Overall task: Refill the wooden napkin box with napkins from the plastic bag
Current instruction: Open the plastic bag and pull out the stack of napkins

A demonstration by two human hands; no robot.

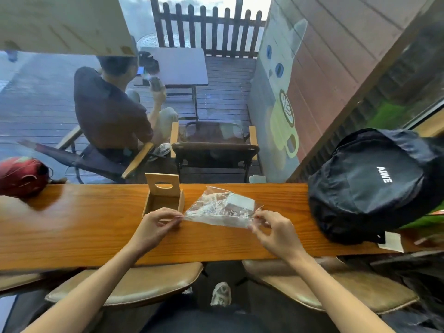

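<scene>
A clear plastic bag (216,209) lies on the wooden counter (84,227) with a white stack of napkins (240,203) inside it. My left hand (156,223) pinches the bag's near left corner. My right hand (271,228) pinches its near right corner, and the bag's edge is stretched between them. The wooden napkin box (163,200) stands just left of the bag, behind my left hand. Its lid (163,186) with an oval slot stands upright at the back, and the inside looks empty.
A black backpack (370,188) sits on the counter at the right. A red cap (21,176) lies at the far left. Two padded stools (134,284) stand below the counter's near edge. Beyond the window a person sits on a deck chair.
</scene>
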